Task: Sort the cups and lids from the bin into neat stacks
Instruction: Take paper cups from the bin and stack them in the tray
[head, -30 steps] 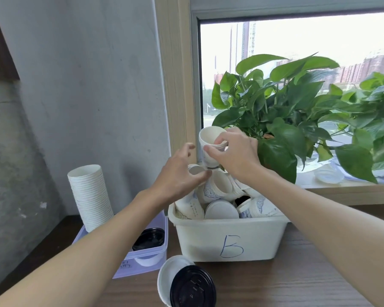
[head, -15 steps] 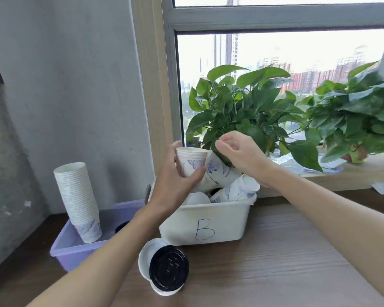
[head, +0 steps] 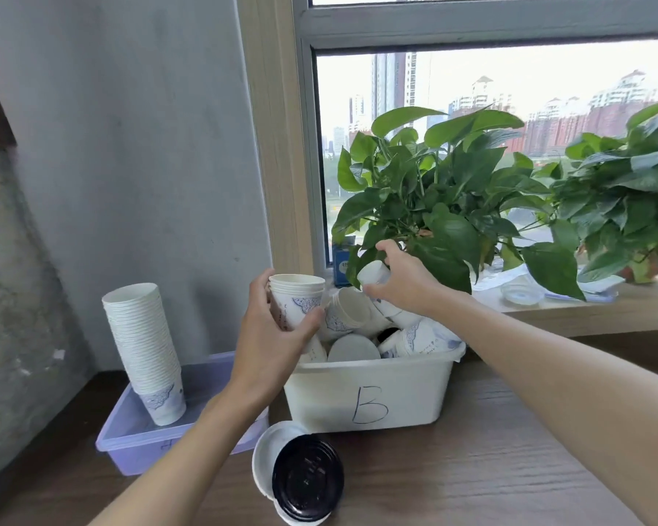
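White plastic bin (head: 369, 389) marked with a hand-drawn "B" sits on the dark wooden table (head: 490, 468). It is heaped with loose white paper cups with blue print (head: 415, 337), lying at all angles.

Left hand (head: 278, 336): thumb and fingers curled round a short nested stack of the same cups (head: 297, 298), held upright over the bin's left end.

Right hand (head: 399, 286): above the back of the bin, fingers wrapped round a single tilted white cup (head: 373, 273), base end showing, mouth hidden.

Tall stack of nested cups (head: 145, 343) stands in a pale purple plastic tray (head: 130, 446), left of the bin.

Black round lid (head: 306, 478) rests on white lids (head: 266, 453) just in front of the bin.

Green leafy plants (head: 434, 191) line the windowsill behind.
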Action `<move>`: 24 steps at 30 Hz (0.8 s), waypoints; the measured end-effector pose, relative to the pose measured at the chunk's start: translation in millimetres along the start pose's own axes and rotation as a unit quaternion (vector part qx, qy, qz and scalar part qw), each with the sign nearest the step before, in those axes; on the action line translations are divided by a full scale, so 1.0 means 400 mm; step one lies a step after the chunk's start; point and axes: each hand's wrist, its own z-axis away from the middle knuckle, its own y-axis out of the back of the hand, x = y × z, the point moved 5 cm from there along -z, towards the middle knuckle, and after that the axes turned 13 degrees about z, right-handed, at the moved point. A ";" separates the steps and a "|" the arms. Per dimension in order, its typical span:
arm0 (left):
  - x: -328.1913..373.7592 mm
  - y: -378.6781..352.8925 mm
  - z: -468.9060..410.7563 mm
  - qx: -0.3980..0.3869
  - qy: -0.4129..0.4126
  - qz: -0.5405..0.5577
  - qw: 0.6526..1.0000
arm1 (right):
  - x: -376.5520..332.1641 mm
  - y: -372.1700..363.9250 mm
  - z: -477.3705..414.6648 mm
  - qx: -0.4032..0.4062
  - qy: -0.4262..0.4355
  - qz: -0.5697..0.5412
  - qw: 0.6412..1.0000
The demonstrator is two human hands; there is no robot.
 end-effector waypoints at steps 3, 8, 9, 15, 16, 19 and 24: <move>-0.005 0.005 -0.001 -0.008 0.000 -0.007 1.000 | 0.009 -0.019 -0.020 0.007 -0.021 0.012 1.000; -0.003 0.007 -0.001 -0.020 0.001 -0.015 1.000 | 0.027 -0.038 -0.041 0.005 -0.041 0.036 0.998; 0.000 0.008 0.000 -0.021 0.000 -0.016 1.000 | 0.028 -0.040 -0.042 0.011 -0.041 0.038 0.998; 0.018 0.014 0.008 -0.025 0.004 -0.012 1.000 | -0.022 0.024 -0.026 0.137 0.025 0.005 0.990; 0.021 0.015 0.010 -0.026 0.005 -0.010 1.000 | -0.038 0.041 -0.017 0.161 0.040 -0.004 0.986; 0.034 0.019 0.019 -0.027 0.004 -0.010 1.000 | -0.082 0.085 0.020 0.198 0.057 -0.130 0.970; 0.045 0.024 0.043 -0.035 0.011 -0.003 0.999 | -0.142 0.103 0.094 0.145 0.023 -0.316 0.937</move>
